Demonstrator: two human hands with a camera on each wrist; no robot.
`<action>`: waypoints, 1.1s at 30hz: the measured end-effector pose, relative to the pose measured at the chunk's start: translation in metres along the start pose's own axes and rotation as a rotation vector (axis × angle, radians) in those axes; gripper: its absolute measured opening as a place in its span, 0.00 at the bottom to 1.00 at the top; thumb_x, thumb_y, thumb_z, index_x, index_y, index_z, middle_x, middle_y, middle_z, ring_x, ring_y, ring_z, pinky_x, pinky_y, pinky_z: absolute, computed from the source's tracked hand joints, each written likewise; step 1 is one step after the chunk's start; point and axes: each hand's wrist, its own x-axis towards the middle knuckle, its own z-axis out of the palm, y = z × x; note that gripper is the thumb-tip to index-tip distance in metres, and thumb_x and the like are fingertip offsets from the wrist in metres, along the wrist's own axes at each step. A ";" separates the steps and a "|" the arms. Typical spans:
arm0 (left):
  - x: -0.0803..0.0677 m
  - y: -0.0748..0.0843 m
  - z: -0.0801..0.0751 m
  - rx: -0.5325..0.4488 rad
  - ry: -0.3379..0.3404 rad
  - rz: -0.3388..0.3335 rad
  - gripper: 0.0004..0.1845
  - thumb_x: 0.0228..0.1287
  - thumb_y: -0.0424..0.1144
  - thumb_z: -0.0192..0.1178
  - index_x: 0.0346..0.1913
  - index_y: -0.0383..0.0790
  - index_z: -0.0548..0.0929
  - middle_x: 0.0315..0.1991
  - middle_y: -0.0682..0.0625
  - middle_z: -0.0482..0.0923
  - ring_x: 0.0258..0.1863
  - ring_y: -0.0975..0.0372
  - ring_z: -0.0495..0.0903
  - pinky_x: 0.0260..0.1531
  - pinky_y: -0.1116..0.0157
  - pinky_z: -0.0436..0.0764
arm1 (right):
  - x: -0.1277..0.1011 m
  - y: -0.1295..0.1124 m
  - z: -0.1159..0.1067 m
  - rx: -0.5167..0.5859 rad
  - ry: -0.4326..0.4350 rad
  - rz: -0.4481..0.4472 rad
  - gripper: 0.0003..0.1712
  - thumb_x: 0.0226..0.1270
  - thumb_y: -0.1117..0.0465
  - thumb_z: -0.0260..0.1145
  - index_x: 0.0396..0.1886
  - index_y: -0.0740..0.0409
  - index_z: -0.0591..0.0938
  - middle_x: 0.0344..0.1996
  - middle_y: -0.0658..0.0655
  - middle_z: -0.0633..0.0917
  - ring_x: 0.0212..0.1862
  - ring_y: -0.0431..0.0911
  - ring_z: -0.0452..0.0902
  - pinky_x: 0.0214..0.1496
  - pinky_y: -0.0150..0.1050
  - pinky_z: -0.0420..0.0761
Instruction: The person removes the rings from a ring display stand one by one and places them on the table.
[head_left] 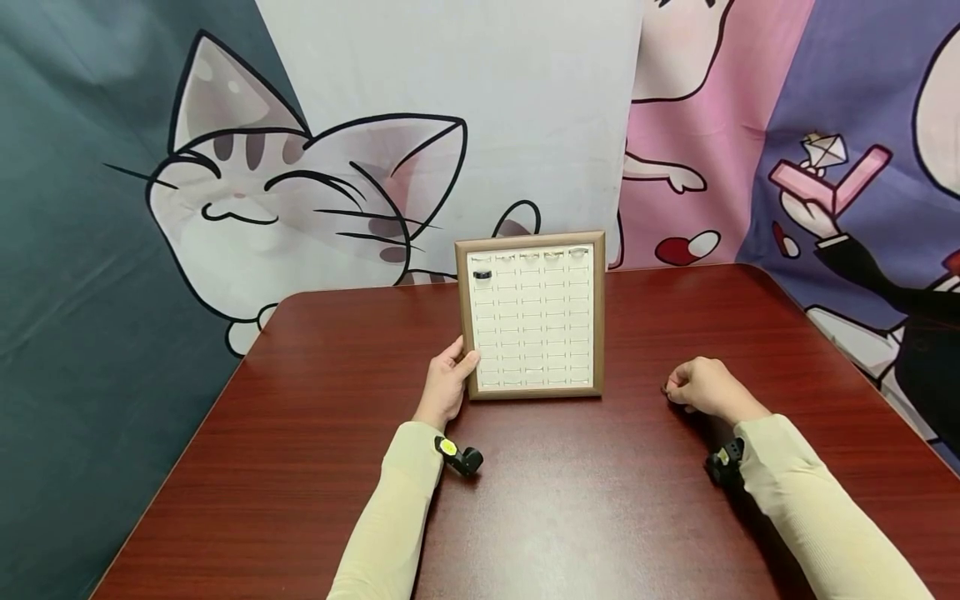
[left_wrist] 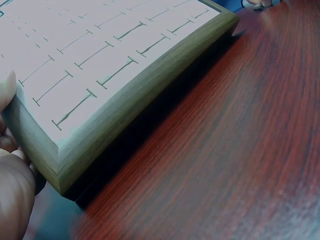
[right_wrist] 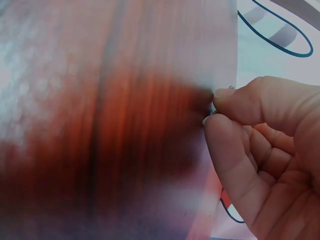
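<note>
Steadying the ring tray (head_left: 529,315) with our left hand (head_left: 447,384) gripping its near-left corner, right hand (head_left: 701,387) pinching a small ring (right_wrist: 212,106) over the bench (head_left: 315,417).

Small item pinched in right hand (right_wrist: 260,150): too tiny to identify. Table (right_wrist: 100,150): motion-blurred, right wrist view. Tray (left_wrist: 125,100): cropped at upper left, left wrist view.

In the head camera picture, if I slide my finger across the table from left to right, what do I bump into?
left hand → wooden ring tray → right hand, which pinches something tiny, too small to tell what.
</note>
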 end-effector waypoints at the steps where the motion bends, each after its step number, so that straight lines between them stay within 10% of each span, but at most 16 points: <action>1: 0.000 0.000 0.000 0.005 -0.001 0.001 0.30 0.65 0.25 0.51 0.67 0.23 0.54 0.56 0.29 0.70 0.42 0.70 0.78 0.43 0.74 0.78 | 0.000 0.000 0.000 -0.002 -0.002 -0.003 0.05 0.52 0.70 0.64 0.19 0.61 0.80 0.16 0.48 0.77 0.20 0.40 0.74 0.22 0.33 0.77; 33: -0.001 0.002 0.000 -0.031 -0.024 0.028 0.25 0.64 0.24 0.51 0.64 0.26 0.64 0.49 0.40 0.77 0.40 0.67 0.80 0.40 0.71 0.80 | 0.005 -0.009 -0.009 0.058 -0.002 0.014 0.03 0.53 0.68 0.65 0.23 0.65 0.82 0.20 0.51 0.82 0.22 0.41 0.79 0.25 0.34 0.81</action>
